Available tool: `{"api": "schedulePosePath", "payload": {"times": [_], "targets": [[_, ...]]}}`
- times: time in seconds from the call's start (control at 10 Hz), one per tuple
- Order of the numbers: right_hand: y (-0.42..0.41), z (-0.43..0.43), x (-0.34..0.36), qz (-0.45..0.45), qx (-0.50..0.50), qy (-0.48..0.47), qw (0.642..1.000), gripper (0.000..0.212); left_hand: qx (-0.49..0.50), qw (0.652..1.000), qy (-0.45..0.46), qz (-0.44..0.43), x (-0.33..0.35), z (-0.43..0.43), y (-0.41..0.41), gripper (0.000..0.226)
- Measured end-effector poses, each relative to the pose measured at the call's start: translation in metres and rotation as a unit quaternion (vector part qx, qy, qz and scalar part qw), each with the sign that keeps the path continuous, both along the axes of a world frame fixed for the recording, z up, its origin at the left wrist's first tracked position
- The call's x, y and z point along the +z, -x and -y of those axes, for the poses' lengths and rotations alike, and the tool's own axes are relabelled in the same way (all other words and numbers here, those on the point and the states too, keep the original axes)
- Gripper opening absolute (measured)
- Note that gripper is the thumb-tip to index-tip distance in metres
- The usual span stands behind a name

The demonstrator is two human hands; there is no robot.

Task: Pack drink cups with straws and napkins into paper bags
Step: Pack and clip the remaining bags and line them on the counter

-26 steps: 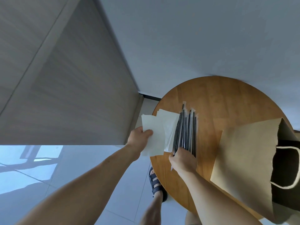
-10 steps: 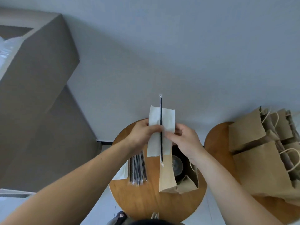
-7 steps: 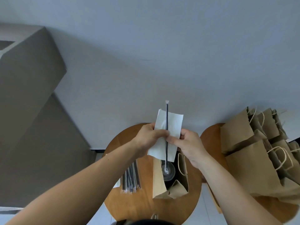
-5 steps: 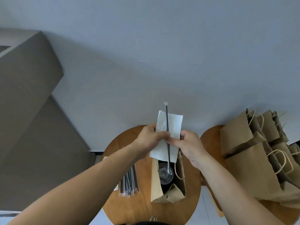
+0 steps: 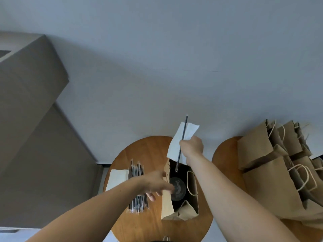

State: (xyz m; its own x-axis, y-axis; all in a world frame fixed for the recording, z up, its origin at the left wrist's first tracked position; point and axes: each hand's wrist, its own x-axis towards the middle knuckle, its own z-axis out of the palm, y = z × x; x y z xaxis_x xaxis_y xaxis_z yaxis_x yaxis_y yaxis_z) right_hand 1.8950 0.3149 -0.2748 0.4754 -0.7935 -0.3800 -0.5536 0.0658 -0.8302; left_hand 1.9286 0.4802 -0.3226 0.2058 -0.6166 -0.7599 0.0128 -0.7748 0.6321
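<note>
An open brown paper bag (image 5: pixel 167 206) stands on the round wooden table (image 5: pixel 148 151), with a lidded clear drink cup (image 5: pixel 178 188) inside it. My right hand (image 5: pixel 192 145) grips a white napkin (image 5: pixel 189 131) and a wrapped black straw (image 5: pixel 181 142) together above the bag's mouth, the straw's lower end pointing down into it. My left hand (image 5: pixel 155 182) reaches to the bag's left rim with fingers spread and holds nothing; its fingertips lie over the rim near the cup lid.
A bundle of wrapped black straws (image 5: pixel 137 173) and a stack of white napkins (image 5: pixel 117 177) lie on the table's left. A second round table (image 5: pixel 225 151) at the right carries several brown paper bags (image 5: pixel 272 172). A grey wall and cabinet are behind.
My left hand has let go of the napkin and straw and dropped to the bag's left rim. My right hand alone now holds both, tilted over the bag.
</note>
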Motion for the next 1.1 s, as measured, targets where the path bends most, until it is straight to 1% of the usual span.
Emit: {"api": "schedulePosePath", "payload": {"times": [0.1, 0.2, 0.3, 0.4, 0.5, 0.6, 0.7, 0.8, 0.9, 1.0, 1.1], "targets": [[0.003, -0.018, -0.017, -0.027, -0.031, -0.073, 0.996, 0.022, -0.003, 0.998, -0.019, 0.059, -0.009, 0.006, 0.015, 0.078], [0.023, -0.025, -0.028, -0.07, -0.077, -0.102, 0.989, 0.012, 0.033, 0.989, -0.026, 0.138, -0.018, 0.01, 0.022, 0.043], [0.044, -0.021, -0.038, -0.064, -0.11, -0.073, 0.989, 0.009, 0.078, 0.993, -0.018, 0.086, -0.021, 0.007, 0.023, 0.027], [0.062, -0.012, -0.05, -0.057, -0.075, 0.028, 0.995, 0.023, 0.102, 0.993, -0.007, 0.053, -0.02, 0.001, 0.023, 0.023], [0.08, -0.013, -0.068, -0.098, 0.108, 0.215, 0.966, 0.008, 0.134, 0.99, -0.008, 0.038, -0.016, 0.0, 0.022, 0.021], [0.092, -0.021, -0.093, -0.169, 0.248, 0.227, 0.927, 0.015, 0.143, 0.989, -0.007, 0.03, -0.014, 0.0, 0.022, 0.023], [0.095, -0.023, -0.115, -0.215, 0.301, 0.091, 0.925, 0.004, 0.16, 0.987, -0.001, 0.022, -0.013, -0.001, 0.023, 0.025], [0.086, -0.019, -0.128, -0.222, 0.317, 0.043, 0.921, 0.01, 0.159, 0.987, -0.003, 0.028, -0.015, -0.002, 0.024, 0.022], [0.073, -0.016, -0.143, -0.231, 0.32, 0.034, 0.918, 0.017, 0.161, 0.986, -0.021, 0.037, -0.019, -0.003, 0.023, 0.024], [0.061, -0.012, -0.16, -0.262, 0.306, 0.006, 0.915, 0.02, 0.157, 0.986, -0.033, 0.048, -0.022, -0.004, 0.023, 0.026], [0.057, -0.011, -0.171, -0.299, 0.315, 0.024, 0.9, 0.024, 0.159, 0.985, -0.044, 0.052, -0.024, -0.003, 0.023, 0.027]]}}
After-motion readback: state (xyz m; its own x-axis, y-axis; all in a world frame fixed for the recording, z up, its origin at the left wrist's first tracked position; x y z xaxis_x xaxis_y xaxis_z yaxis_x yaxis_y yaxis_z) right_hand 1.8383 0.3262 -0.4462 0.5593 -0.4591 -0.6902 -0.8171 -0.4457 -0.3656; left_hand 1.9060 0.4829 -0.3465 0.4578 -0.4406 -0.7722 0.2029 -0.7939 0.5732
